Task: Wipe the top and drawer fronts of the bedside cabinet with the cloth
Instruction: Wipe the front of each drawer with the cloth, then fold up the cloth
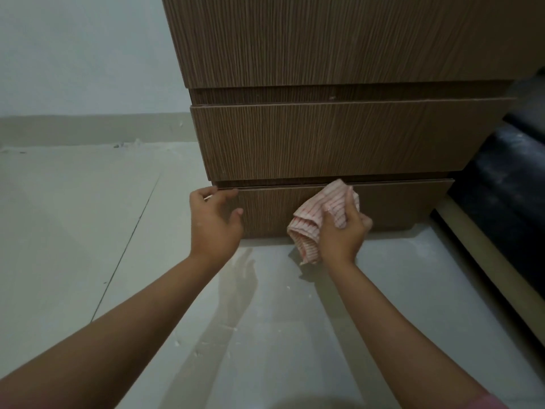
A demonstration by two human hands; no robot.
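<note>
The right grip (342,228) is clamped on the bunched cloth (315,222), pressing it against the bottom drawer front (398,205) of the bedside cabinet (324,137), likely to scrub it. Left of it, the left grip (213,215) spreads apart, fingertips at the drawer's top edge, probably steadying it

Both arms reach up-frame; left hand (213,224) center-left, fingers loosely spread; right hand (342,231) center, fingers curled, gripping.
</note>
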